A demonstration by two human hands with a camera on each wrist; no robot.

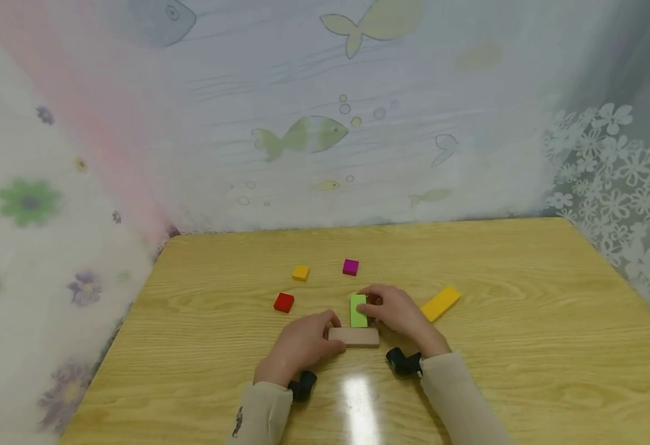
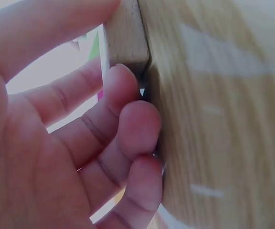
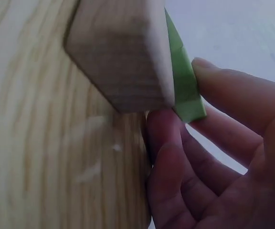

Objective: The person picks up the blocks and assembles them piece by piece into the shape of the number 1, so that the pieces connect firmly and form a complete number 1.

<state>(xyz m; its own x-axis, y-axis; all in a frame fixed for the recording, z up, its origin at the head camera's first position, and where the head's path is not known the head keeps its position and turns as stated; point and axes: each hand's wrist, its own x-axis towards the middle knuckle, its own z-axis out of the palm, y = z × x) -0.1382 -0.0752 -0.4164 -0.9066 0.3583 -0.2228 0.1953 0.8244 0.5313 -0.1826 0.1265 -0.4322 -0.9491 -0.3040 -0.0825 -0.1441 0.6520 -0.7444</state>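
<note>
A fish-patterned pale backdrop (image 1: pixel 391 161) stands behind the yellowish wood-grain desk (image 1: pixel 525 290). On it, my left fingers (image 2: pixel 140 126) grip a beige wooden bar (image 1: pixel 358 337) by its left end; just beyond, my right fingers (image 3: pixel 230 137) pinch a green rectangular block (image 1: pixel 358 321). Both seem light, stiff, best held by ends; whether they touch, I cannot tell.

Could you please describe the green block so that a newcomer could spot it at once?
On the wooden table, look for the person's right hand. It holds the green block, a slim rectangle which, in the head view, shows just past the far edge of the pale wooden block. No other block here is green.
</note>
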